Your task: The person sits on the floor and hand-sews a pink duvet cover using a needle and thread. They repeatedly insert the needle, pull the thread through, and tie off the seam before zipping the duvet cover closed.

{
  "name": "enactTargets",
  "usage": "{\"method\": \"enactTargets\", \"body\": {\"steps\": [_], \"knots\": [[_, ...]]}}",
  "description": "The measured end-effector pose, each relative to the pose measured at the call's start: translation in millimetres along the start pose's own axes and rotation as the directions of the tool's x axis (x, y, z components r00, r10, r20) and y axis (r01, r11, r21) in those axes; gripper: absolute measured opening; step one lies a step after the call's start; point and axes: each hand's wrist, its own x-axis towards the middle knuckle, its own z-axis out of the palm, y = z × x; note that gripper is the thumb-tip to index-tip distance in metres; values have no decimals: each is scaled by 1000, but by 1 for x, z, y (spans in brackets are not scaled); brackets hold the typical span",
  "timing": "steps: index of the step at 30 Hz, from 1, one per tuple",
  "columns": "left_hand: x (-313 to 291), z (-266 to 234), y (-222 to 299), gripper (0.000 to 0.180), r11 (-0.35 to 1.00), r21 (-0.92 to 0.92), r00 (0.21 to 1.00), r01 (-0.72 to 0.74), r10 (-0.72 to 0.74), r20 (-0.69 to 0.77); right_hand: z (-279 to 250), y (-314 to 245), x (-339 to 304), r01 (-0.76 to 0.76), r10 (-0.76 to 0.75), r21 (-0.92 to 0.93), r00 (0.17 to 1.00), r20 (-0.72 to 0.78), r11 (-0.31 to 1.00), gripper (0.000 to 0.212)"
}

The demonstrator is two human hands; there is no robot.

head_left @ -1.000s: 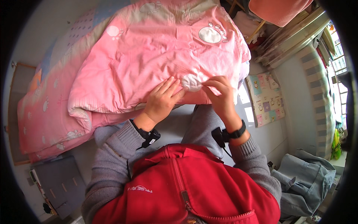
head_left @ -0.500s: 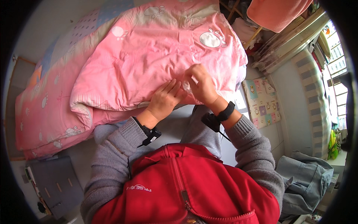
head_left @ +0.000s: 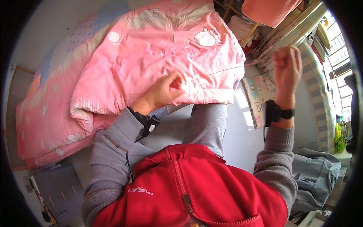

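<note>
A pink quilt with white paw prints lies over the bed, its near edge in front of me. My left hand is at that edge, thumb and fingers curled together on a fold of the cloth. From beside those fingers a thin thread runs taut to the right. My right hand is raised well off the quilt at the right, its fingers pinched on the far end of the thread. Whether a needle is also between them is too small to tell.
A grey cabinet stands at the lower left. On the right are a patterned mat, a grey cloth over something, and a window with a curtain. A salmon-coloured chair back or cloth shows at the top.
My right hand has moved from the quilt edge up and far to the right, drawing the thread out straight. My left hand has stayed at the edge, its fingers now curled instead of flat.
</note>
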Motion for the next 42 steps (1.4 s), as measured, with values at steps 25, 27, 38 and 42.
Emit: {"method": "enactTargets", "body": {"steps": [25,27,38,42], "knots": [[-80,47,-41,20,166,-980,782,112,-623,-16,23,111,-127,-218,401,-502,868,291,837,9],[-59,53,-42,19,203,-971,709,-129,-665,-233,64,132,-141,-248,466,-498,800,379,831,10],[-54,66,-46,12,367,-907,569,-207,-709,-416,76,156,-146,-504,667,-451,654,357,736,4],[-60,62,-65,12,294,-929,682,-225,-633,-366,93,152,-135,-307,529,-482,727,439,821,7]]}}
